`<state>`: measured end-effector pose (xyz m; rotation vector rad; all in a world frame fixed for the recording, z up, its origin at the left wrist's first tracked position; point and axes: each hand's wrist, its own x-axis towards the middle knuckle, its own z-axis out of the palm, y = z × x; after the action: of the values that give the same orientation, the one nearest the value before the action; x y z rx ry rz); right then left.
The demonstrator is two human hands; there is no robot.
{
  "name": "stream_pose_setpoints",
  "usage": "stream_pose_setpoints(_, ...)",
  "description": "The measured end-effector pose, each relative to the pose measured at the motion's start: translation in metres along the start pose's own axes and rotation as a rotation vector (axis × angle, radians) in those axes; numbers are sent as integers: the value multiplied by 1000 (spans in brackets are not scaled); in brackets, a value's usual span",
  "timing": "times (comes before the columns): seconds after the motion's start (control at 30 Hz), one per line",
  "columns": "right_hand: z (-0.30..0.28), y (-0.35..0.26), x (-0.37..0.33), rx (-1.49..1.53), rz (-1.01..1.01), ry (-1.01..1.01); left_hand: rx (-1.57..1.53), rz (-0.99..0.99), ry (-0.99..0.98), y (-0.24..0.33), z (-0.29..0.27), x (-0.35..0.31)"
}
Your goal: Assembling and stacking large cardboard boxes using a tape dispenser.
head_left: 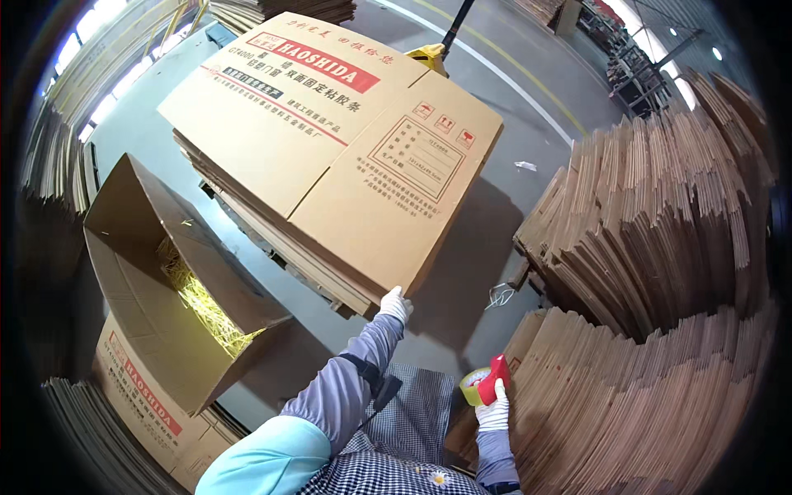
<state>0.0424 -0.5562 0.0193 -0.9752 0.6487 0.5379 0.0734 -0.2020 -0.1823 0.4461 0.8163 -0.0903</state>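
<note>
My left hand [396, 305], in a white glove, grips the near corner of a flattened cardboard box [338, 227]. This tan box with red and black print lies on top of a stack of flat cartons [280, 260]. In my white-gloved right hand [493, 412] is a red tape dispenser [496, 377], held low beside my checked apron [417, 412]. A roll of yellowish tape [473, 388] sits on the dispenser. The fingertips of my left hand are partly hidden at the box's corner.
Left stands an open box [132, 272] with yellow shredded filler [206, 305] inside, above a printed carton [136, 388]. Dense rows of folded cardboard [635, 223] fill the right, with more [610, 396] nearer me. A white cord [500, 295] lies on the grey floor [503, 107].
</note>
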Motion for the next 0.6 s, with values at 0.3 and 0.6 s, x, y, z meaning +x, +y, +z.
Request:
stream_pose_setpoints(0.3, -21, -27, -2, 28, -12, 91, -658, -165, 567, 8, 99, -17)
stream_pose_setpoints(0.6, 76, -3, 127, -81, 273, -74, 174, 586, 519, 74, 89, -185)
